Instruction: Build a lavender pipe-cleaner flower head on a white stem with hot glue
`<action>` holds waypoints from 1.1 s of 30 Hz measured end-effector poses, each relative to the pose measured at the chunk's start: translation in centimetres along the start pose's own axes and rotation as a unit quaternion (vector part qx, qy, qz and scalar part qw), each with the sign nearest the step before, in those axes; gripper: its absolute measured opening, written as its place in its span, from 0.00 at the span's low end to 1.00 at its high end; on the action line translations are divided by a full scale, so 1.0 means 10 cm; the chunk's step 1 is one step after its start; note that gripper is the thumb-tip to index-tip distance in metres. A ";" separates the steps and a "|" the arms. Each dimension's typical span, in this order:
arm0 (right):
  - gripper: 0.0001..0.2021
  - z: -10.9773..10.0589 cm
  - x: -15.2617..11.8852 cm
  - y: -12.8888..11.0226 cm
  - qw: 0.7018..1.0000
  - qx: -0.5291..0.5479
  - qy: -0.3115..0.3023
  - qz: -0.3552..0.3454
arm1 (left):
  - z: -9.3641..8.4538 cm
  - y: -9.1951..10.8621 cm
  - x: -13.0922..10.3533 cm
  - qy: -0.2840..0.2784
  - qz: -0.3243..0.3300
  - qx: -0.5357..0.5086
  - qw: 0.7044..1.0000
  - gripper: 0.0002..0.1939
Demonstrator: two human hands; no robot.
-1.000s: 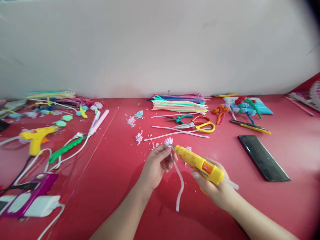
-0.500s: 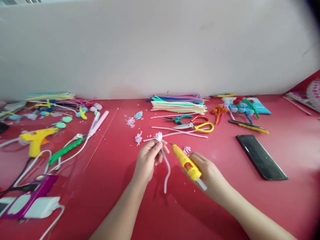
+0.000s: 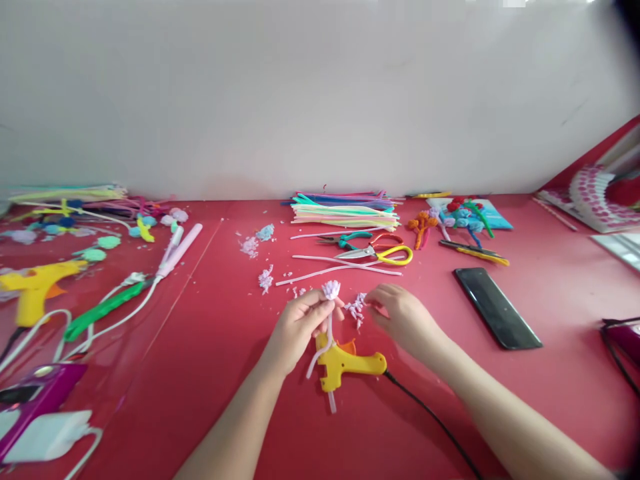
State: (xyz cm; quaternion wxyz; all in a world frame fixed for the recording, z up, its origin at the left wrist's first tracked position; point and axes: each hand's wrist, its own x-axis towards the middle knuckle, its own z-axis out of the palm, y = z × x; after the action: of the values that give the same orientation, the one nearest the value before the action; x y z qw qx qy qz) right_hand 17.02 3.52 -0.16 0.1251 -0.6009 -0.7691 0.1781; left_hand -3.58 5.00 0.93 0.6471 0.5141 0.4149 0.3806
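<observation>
Head view: fuzzy pipe-cleaner flower, L hand

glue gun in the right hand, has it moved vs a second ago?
Yes. The yellow glue gun has left the right hand and lies on the red table, nearer the person than the black phone.

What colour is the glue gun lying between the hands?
Yellow, with an orange trigger; the glue gun shows in the head view.

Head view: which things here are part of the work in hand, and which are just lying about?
In hand:
left hand holding flower stem
right hand at fluffy bits
glue gun

Lying about:
scissors
pliers
phone
stem stack
second glue gun
</observation>
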 end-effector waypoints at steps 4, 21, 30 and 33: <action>0.09 0.08 0.21 0.18 0.998 -0.045 -0.015 0.035 | 0.02 0.00 0.00 -0.014 -0.026 -0.061 0.998 0.07; 0.04 -0.40 0.19 -0.22 0.974 0.206 0.091 0.006 | 0.08 -0.07 0.02 -0.014 -0.106 -0.172 0.979 0.08; 0.04 -0.36 0.24 -0.38 0.957 0.273 0.073 -0.061 | 0.11 -0.08 0.03 -0.021 -0.118 -0.152 0.981 0.07; 0.04 -0.34 0.24 -0.36 0.959 0.268 0.069 -0.058 | 0.12 -0.07 0.02 -0.019 -0.116 -0.144 0.983 0.08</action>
State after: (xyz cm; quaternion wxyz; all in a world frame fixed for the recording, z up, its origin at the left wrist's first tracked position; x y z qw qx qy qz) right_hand 14.61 5.47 4.39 0.3447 -0.5100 -0.7164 0.3285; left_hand -2.36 4.64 0.34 0.7621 0.3709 0.4000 0.3488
